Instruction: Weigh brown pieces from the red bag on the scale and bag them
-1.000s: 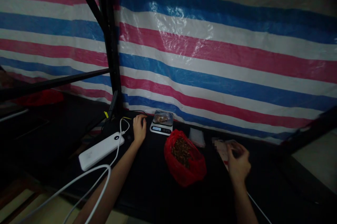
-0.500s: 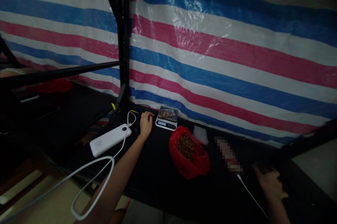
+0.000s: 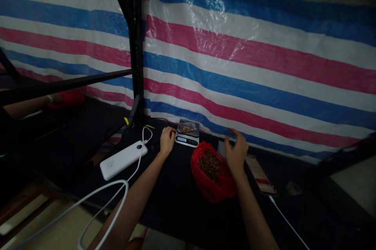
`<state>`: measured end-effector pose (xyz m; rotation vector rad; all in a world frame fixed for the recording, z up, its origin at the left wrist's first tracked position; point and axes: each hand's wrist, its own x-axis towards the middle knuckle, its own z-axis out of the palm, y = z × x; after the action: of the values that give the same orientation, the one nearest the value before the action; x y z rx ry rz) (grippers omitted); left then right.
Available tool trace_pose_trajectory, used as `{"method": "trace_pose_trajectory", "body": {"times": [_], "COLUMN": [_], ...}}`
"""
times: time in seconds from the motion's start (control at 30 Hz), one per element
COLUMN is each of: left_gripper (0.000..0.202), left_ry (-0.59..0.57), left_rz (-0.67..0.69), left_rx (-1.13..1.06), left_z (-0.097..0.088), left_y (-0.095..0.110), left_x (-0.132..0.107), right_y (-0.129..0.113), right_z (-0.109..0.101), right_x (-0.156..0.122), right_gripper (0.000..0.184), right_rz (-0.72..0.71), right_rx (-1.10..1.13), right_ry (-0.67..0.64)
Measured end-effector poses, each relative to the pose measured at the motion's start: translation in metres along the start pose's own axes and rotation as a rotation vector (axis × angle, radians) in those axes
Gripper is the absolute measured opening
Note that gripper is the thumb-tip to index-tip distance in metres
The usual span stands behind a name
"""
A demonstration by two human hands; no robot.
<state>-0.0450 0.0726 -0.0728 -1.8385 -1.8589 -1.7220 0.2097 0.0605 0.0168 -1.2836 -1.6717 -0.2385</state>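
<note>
Left hand (image 3: 167, 141), empty with fingers loosely curled on the dark tabletop (image 3: 173, 207), lies at 9 o'clock to a white digital scale (image 3: 187, 134); right hand (image 3: 236, 153), open wide and empty, hovers at 1 o'clock to a red plastic bag (image 3: 210, 189) of apparently dried brown pieces (image 3: 209, 165), which a careless sweep could tip over.

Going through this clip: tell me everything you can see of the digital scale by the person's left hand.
A small white digital kitchen scale sits flat on the black tabletop, close to the striped tarp. Its square platform carries a clear packet of brownish pieces. A pale blue display and small buttons line the front strip. The person's left hand lies just beside it; contact is unclear.
</note>
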Motion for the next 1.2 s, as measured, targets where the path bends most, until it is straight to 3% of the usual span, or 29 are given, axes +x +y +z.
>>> {"method": "trace_pose_trajectory", "body": {"times": [0.17,0.37,0.57,0.9,1.2], "left_gripper": [0.019,0.02,0.02,0.02,0.018], "left_ry": [0.011,0.021,0.013,0.001,0.004], "left_rz": [-0.006,-0.022,-0.022,-0.029,-0.05], "left_rx": [-0.004,-0.013,-0.012,-0.012,-0.048], "left_z": [0.004,0.005,0.005,0.008,0.005], "left_y": [-0.001,-0.004,-0.004,-0.005,-0.005], "left_x": [0.003,0.004,0.005,0.004,0.01], "right_y": [-0.013,-0.008,0.0,-0.011,-0.048], "right_z": [0.05,0.102,0.132,0.144,0.107], "right_x": [0.009,0.022,0.02,0.016,-0.007], "right_gripper": [0.024,0.027,0.025,0.017,0.015], "right_rz": [0.041,0.206,0.215,0.235,-0.003], "right_rx": [0.17,0.027,-0.021,-0.024,0.115], "right_ry": [-0.117,-0.442,-0.57,-0.659,-0.565]}}
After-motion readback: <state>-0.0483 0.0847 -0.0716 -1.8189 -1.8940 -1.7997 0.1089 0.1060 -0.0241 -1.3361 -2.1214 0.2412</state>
